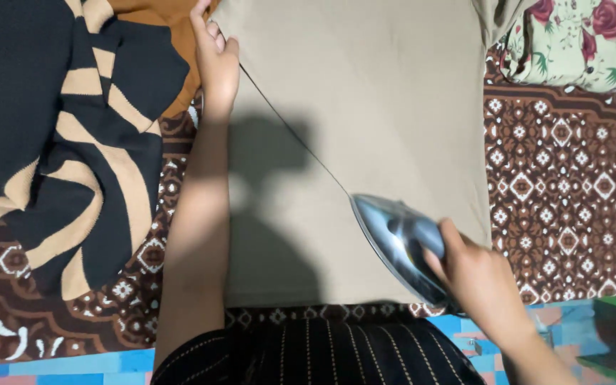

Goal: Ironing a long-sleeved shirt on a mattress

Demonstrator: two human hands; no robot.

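The electric iron (399, 242), silver and blue, sits on the lower right part of a beige garment (379, 107) that is spread flat over a brown patterned cloth (565, 185). Its pointed tip aims up and to the left, and a thin dark cord (290, 128) runs from the tip region diagonally across the garment toward the upper left. The right hand (475, 274) is clenched around the iron's handle from the lower right, fingers wrapped over it. The left hand (215, 57) lies at the garment's upper left edge, fingers loosely curled and pressing on the fabric there; whether it pinches the cloth or only rests on it cannot be told. The cord's upper end passes just beside this hand. To the left lies a black and tan striped knit (73, 142), with an orange-brown fabric (158, 21) near the top. A floral cushion (579, 39) sits at the upper right, apart from the garment.
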